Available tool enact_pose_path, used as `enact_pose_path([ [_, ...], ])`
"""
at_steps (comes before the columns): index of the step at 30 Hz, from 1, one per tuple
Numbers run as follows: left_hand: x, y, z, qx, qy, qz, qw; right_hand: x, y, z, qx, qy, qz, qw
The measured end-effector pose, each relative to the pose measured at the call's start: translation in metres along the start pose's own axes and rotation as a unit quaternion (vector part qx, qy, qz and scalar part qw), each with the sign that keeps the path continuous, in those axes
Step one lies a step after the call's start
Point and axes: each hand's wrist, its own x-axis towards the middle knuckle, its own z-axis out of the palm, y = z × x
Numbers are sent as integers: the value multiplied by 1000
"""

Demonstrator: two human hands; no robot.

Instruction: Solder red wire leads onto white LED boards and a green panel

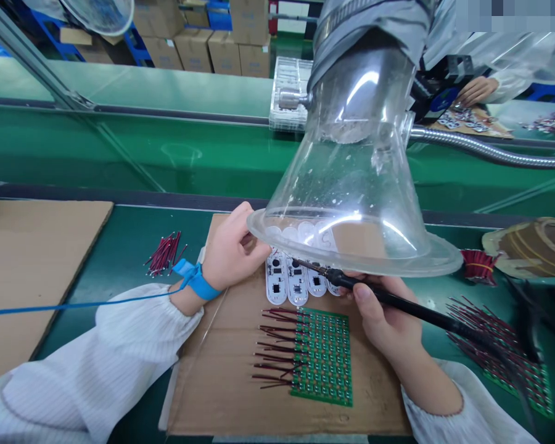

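Note:
My right hand (391, 317) grips a black soldering iron (400, 302), its thin tip pointing left over a row of white circuit boards (276, 280). My left hand (235, 246) is closed in a pinch at the boards' left side. Its fingertips are partly behind the rim of a clear fume hood (351, 185), so what they hold cannot be made out. A blue wrist strap (203, 282) circles my left wrist. Just below the white boards lies a green circuit board panel (326, 357) with dark red wires (277, 348) sticking out to its left. Cardboard (240, 394) lies beneath them.
Loose red wires (165, 254) lie left of my left hand. On the right are a wire bundle (478, 266), a tape-like roll (536, 246) and another wired green panel (509, 351). The hood hangs low over the work. Across the bench shows a co-worker's hand (477, 91).

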Motion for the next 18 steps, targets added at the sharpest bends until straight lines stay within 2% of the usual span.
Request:
enact_pose_path([
  [5, 1, 0, 0, 5, 1, 18, 1000, 3, -1, -2, -51, -21, -5, 998],
  [8, 2, 2, -1, -6, -17, 20, 1000, 6, -5, -1, -57, -25, -8, 998],
  [13, -3, 7, -17, 16, -57, 18, 998, 13, -12, 2, -37, -26, -30, 998],
  [18, -13, 6, -34, 12, -17, -36, 999, 16, -14, 4, 10, -20, 10, 1000],
])
